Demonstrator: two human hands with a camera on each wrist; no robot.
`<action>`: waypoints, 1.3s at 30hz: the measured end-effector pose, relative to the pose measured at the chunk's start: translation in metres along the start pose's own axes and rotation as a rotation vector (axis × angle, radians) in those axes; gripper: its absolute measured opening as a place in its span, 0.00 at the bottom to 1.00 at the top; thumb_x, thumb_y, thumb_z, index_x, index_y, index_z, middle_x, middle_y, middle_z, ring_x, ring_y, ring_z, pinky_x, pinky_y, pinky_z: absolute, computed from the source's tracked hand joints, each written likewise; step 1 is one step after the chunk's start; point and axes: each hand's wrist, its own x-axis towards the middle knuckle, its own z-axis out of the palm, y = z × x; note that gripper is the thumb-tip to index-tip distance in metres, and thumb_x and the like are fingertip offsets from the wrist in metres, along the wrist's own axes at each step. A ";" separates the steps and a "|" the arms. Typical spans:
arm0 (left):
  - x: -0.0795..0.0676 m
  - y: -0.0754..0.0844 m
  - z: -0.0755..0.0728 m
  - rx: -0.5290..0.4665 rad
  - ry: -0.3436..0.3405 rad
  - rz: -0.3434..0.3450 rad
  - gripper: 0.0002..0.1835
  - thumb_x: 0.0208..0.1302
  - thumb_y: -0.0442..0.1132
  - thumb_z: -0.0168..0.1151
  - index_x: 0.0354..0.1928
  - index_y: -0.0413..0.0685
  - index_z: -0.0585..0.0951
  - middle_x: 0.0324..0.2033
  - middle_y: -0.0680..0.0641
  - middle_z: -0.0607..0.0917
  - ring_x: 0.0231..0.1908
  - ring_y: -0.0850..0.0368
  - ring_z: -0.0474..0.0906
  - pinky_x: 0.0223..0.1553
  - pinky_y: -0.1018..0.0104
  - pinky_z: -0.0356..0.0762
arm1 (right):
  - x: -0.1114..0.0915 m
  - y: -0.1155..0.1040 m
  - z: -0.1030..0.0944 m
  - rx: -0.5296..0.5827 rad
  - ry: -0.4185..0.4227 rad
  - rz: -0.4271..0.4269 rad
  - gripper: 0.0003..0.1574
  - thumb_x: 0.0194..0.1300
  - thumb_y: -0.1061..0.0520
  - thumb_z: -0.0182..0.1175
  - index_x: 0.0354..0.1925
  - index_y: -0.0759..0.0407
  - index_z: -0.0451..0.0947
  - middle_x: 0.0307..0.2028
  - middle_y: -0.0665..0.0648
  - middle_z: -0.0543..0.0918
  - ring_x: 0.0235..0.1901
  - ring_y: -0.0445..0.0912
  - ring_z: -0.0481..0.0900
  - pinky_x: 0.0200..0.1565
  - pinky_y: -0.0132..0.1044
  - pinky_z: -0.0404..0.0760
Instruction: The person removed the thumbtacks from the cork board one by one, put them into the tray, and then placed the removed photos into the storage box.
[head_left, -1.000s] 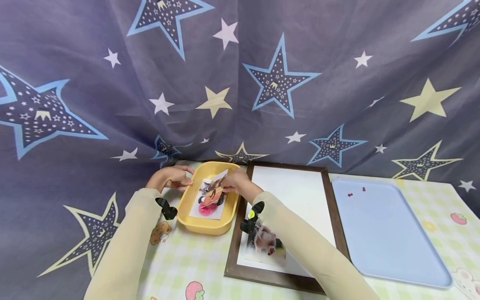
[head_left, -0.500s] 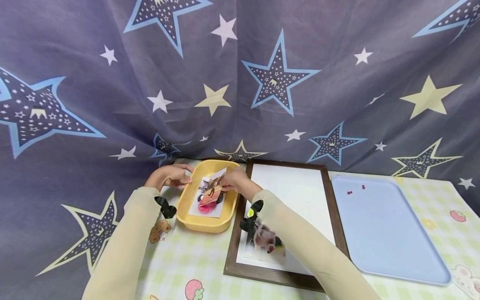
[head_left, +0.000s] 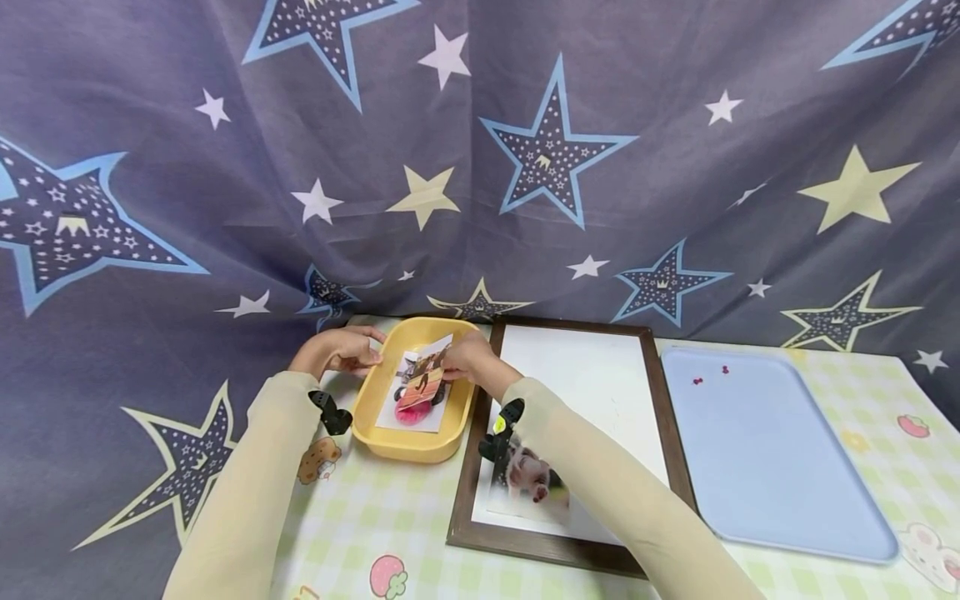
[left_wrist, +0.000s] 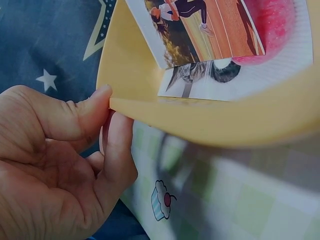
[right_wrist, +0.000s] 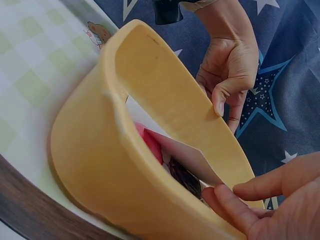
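Note:
A yellow plastic basin (head_left: 412, 452) stands at the far left of the table. My left hand (left_wrist: 65, 135) pinches its rim between thumb and fingers. Inside the basin, my right hand (head_left: 471, 358) holds the edge of a photo (head_left: 424, 382) of a person on an orange running track. In the right wrist view that photo (right_wrist: 187, 156) is raised at a slant, its pale back showing. Beneath it lie white-bordered prints, one with a pink round shape (left_wrist: 280, 30); the track photo covers part of them.
A brown-framed white board (head_left: 600, 392) lies right of the basin, bearing a piglet photo (head_left: 528, 483) partly behind the right forearm. Further right is a light blue tray (head_left: 780, 467) with two small red pins (head_left: 698, 381). A star-patterned curtain (head_left: 525, 267) hangs behind the checked tablecloth (head_left: 352, 525).
The head view has shifted slightly. The track photo has turned a little in my right hand. My left hand stays on the basin rim.

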 end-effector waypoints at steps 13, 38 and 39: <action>0.002 0.000 -0.001 -0.006 -0.003 -0.006 0.28 0.72 0.25 0.52 0.71 0.37 0.59 0.33 0.50 0.82 0.26 0.65 0.80 0.31 0.72 0.83 | -0.002 0.000 0.003 -0.050 0.013 -0.012 0.27 0.64 0.77 0.59 0.61 0.80 0.70 0.56 0.73 0.79 0.50 0.61 0.87 0.51 0.44 0.88; -0.001 0.003 0.000 0.022 0.013 -0.022 0.27 0.72 0.25 0.51 0.71 0.37 0.60 0.37 0.48 0.81 0.26 0.64 0.78 0.35 0.70 0.83 | 0.007 -0.003 -0.002 -0.044 -0.112 0.058 0.22 0.65 0.76 0.50 0.57 0.74 0.63 0.33 0.59 0.66 0.22 0.48 0.69 0.53 0.49 0.86; -0.001 0.003 0.000 0.022 0.015 -0.022 0.27 0.72 0.25 0.51 0.70 0.37 0.60 0.37 0.48 0.81 0.26 0.64 0.78 0.35 0.70 0.84 | 0.012 -0.001 -0.001 -0.050 -0.108 0.060 0.24 0.65 0.76 0.50 0.59 0.74 0.63 0.35 0.59 0.67 0.22 0.48 0.68 0.52 0.49 0.87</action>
